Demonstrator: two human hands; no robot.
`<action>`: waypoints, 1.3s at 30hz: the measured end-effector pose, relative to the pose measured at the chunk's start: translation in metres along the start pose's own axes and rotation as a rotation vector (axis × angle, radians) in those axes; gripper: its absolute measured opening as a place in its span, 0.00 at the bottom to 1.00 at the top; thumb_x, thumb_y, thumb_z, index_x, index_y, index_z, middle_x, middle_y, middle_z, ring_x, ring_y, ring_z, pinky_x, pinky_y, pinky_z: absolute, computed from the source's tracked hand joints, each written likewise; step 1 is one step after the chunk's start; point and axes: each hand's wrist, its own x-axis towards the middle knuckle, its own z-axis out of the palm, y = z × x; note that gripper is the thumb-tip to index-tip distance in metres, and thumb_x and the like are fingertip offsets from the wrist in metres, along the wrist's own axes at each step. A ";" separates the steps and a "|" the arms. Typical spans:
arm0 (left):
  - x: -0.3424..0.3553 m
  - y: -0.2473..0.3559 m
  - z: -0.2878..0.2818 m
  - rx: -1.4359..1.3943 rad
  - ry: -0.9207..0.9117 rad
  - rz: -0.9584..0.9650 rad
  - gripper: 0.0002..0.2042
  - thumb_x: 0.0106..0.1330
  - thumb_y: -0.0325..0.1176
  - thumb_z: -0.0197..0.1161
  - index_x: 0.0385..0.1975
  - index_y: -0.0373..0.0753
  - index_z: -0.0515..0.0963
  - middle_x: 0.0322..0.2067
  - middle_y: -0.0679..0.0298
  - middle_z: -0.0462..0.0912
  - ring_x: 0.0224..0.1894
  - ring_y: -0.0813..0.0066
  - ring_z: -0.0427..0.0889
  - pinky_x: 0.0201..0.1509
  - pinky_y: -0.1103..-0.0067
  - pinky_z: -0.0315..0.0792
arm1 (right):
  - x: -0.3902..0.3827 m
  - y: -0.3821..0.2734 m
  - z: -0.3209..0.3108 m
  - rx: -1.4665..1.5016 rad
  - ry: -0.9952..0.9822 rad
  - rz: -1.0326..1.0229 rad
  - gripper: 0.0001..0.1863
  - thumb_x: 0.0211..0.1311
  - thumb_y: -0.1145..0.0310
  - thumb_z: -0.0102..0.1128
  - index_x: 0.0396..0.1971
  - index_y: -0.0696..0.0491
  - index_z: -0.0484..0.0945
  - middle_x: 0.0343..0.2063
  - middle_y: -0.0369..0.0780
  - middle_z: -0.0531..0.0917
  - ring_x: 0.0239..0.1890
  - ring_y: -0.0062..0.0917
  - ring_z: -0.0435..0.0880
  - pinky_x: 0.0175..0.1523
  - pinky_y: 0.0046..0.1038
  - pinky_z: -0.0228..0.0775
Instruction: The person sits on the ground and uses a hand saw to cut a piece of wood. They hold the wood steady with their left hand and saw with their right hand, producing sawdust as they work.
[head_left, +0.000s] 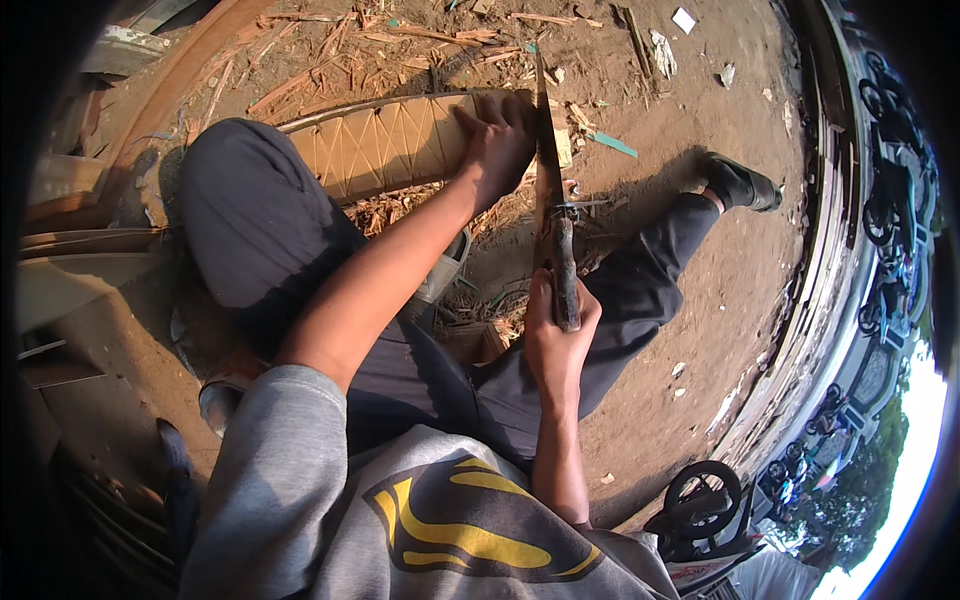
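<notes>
A long tan wooden board, marked with crossing lines, lies across in front of me, its left part behind my raised knee. My left hand grips its right end from above, fingers over the far edge. My right hand is closed round the dark, rough handle of a handsaw. The saw's long, narrow blade points away from me, just right of the left hand and beside the board's end. Whether its teeth touch the wood I cannot tell.
Wood chips and splinters litter the dirt ground beyond the board. A green strip lies right of the saw. My outstretched foot in a dark shoe rests at right. Timber pieces are at far left; a motorcycle wheel is lower right.
</notes>
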 end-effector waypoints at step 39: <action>-0.005 -0.003 -0.001 -0.028 0.115 -0.016 0.34 0.48 0.43 0.64 0.52 0.24 0.68 0.46 0.45 0.70 0.48 0.41 0.72 0.46 0.40 0.67 | 0.006 0.002 0.002 -0.013 0.029 0.030 0.11 0.61 0.72 0.54 0.20 0.59 0.68 0.16 0.29 0.66 0.22 0.11 0.60 0.26 0.21 0.54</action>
